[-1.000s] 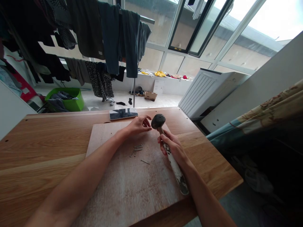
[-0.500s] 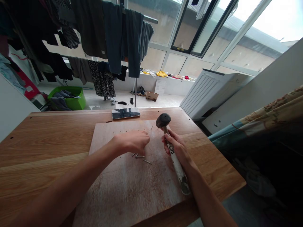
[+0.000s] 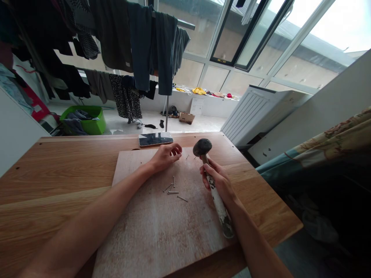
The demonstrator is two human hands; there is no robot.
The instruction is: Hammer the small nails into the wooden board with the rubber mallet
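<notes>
My right hand (image 3: 218, 179) is wrapped round the worn, white-painted handle of a rubber mallet (image 3: 202, 147), its black head raised above the board's far right part. Curled fingers and thumb bring my left hand (image 3: 166, 156) closed near the far edge of the wooden board (image 3: 150, 231); anything between its fingertips is too small to make out. Several loose nails (image 3: 173, 192) lie mid-board, nearer to me than the left hand. Between the left hand and the mallet, a thin nail (image 3: 187, 156) stands in the board, with another nail (image 3: 195, 157) beside the mallet head.
The board lies on a wood-grain table (image 3: 72, 166). A phone (image 3: 155, 139) rests beyond the board's far edge. Past the table are hanging clothes (image 3: 139, 46), a green basin (image 3: 97, 124) with cloth in it, and a white ridged panel (image 3: 246, 112) at the right.
My left hand has moved away from the loose nails toward the board's far edge, uncovering them. My right hand holds the mallet almost unmoved.
</notes>
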